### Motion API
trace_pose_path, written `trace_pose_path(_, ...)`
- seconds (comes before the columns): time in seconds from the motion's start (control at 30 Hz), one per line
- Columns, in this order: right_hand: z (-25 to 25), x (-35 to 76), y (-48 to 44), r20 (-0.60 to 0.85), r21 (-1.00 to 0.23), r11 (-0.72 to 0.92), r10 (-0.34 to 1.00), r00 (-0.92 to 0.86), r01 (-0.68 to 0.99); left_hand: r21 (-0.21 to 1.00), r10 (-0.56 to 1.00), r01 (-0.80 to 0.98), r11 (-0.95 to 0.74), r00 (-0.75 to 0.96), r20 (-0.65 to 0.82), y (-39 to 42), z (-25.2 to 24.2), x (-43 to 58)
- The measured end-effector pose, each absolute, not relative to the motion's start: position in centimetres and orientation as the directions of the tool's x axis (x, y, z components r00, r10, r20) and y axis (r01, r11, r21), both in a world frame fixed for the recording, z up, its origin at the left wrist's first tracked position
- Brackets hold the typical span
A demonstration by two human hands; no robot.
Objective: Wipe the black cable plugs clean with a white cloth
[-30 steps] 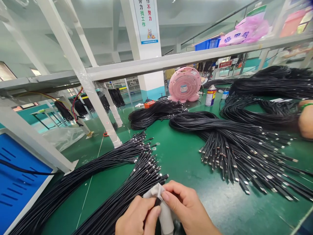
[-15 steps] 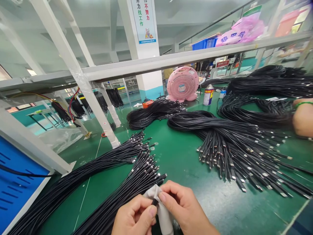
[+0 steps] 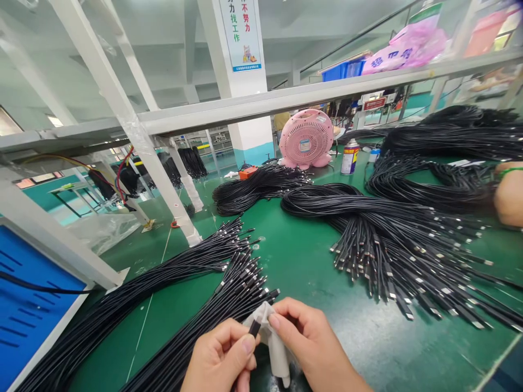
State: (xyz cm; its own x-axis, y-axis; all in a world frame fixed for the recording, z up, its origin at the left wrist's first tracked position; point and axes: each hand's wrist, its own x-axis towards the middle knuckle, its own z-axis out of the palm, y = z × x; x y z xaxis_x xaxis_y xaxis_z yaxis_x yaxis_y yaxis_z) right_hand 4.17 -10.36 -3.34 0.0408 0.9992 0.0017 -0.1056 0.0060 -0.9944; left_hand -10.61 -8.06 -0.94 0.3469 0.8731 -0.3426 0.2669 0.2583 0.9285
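- While the two hands work close together at the bottom of the view, the left hand (image 3: 220, 356) pinches a black cable end (image 3: 254, 328) between thumb and fingers
- the right hand (image 3: 310, 343) clamps a pale grey cloth (image 3: 274, 343) in its fingers, and the cloth sits right against that cable end
- below the cable end, the hands and cloth hide the rest of the cable, so where it runs cannot be told
- just beside the hands, a bundle of black cables (image 3: 229, 286) fans out across the green bench mat (image 3: 302, 261), its small metal-tipped plugs pointing toward the far side
- a second, bigger bundle of black cables (image 3: 388, 245) lies to the right, well apart from the hands, with its plugs splayed toward the near edge
- more black cable coils (image 3: 257, 190) lie further along the bench, near a pink desk fan (image 3: 306, 139) and a spray can (image 3: 350, 157)
- at the right edge, a co-worker's forearm (image 3: 510, 193) with a green band (image 3: 510, 171) rests beside the coils
- a blue panel (image 3: 28, 305) stands at the left, and a white steel shelf rail (image 3: 286, 92) crosses above the bench
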Motion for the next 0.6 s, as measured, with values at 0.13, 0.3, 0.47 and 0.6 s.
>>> trace_pose_path(0.13, -3.2, 4.28, -10.43, 0.006, -0.968, 0.017, 0.999, 0.045, -0.249, 0.932, 0.855, 0.202, 0.301, 0.376, -0.358, -7.92, -1.17, -10.73)
trace_pose_path(0.3, -3.4, 4.16, -10.39, 0.046, -0.982, 0.044, 0.999, -0.006, -0.185, 0.926, 0.859, 0.269, 0.265, 0.371, -0.353, -8.06, -1.05, -10.39)
trace_pose_path(0.47, -3.6, 4.0, -10.4, 0.021, -0.991, 0.017, 0.999, -0.03, -0.134, 0.922, 0.869, 0.304, 0.239, 0.356, -0.343, -8.12, -0.87, -10.38)
trace_pose_path(0.6, -3.51, 4.36, -10.35, -0.012, -0.975, -0.002, 0.999, 0.044, -0.224, 0.93, 0.922, 0.355, 0.099, 0.32, -0.22, -8.23, -1.46, -11.0)
